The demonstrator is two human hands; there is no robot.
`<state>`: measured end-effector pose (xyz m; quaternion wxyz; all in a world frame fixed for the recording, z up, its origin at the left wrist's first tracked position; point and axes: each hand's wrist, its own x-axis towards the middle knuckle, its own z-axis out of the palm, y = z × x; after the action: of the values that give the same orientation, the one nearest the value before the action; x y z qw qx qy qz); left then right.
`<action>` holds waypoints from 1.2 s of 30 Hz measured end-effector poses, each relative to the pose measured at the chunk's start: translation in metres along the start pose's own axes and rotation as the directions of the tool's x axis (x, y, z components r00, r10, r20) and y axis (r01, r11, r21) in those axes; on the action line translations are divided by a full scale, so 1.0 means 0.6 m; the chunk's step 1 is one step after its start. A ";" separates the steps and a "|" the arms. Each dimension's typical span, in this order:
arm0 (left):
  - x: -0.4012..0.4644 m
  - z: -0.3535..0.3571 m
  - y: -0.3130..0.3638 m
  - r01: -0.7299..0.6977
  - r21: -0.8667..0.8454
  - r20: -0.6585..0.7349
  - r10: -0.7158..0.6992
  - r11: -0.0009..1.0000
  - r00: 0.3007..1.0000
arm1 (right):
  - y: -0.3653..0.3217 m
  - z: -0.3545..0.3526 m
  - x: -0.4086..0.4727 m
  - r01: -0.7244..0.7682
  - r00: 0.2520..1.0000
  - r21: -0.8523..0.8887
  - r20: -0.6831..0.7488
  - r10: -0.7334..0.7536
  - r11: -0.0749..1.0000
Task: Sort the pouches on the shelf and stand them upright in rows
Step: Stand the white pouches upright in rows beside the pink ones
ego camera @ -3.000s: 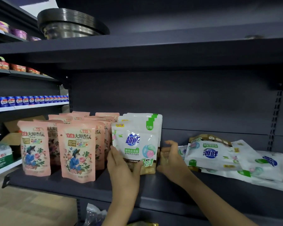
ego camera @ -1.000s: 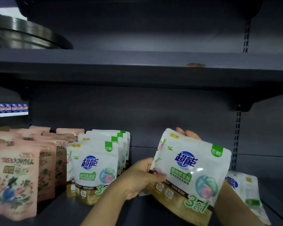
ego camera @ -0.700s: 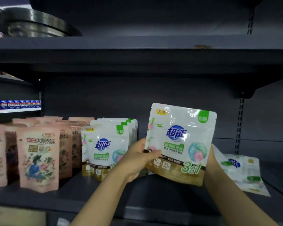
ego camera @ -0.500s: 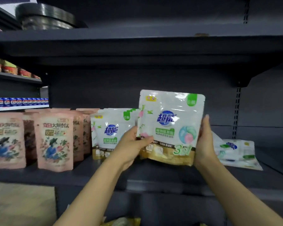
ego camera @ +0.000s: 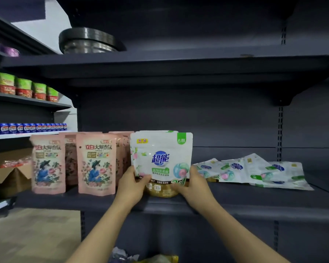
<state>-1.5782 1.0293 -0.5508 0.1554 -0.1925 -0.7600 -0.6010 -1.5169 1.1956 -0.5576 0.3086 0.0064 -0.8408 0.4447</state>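
Note:
A white detergent pouch [ego camera: 160, 158] stands upright on the dark shelf [ego camera: 235, 198], at the front of a row of like white pouches whose tops show just behind it. My left hand [ego camera: 133, 185] grips its lower left corner and my right hand [ego camera: 193, 184] grips its lower right corner. Pink pouches [ego camera: 96, 164] stand upright in rows to the left, touching the white row. Several white pouches [ego camera: 251, 171] lie flat in a loose pile on the shelf to the right.
A stack of metal pans [ego camera: 89, 41] sits on the upper shelf. To the left are cans [ego camera: 27, 128] on a neighbouring shelf, green-lidded tubs [ego camera: 23, 88] above them, and a cardboard box [ego camera: 10, 177]. A crumpled bag [ego camera: 141, 258] lies below the shelf.
Both hands carried the white pouch from mid-air on the right down and left, and set it upright at the front of the white row. The camera view shifted left and back.

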 end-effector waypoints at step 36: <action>-0.072 0.074 0.062 -0.443 0.209 -0.093 0.469 0.872 0.878 | -0.004 -0.047 -0.025 -0.076 0.992 -0.167 -0.111 0.058 0.983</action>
<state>-1.5227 1.0756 -0.5496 0.3631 -0.3086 -0.7314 -0.4878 -1.4897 1.2114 -0.5521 0.3371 -0.0720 -0.8581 0.3806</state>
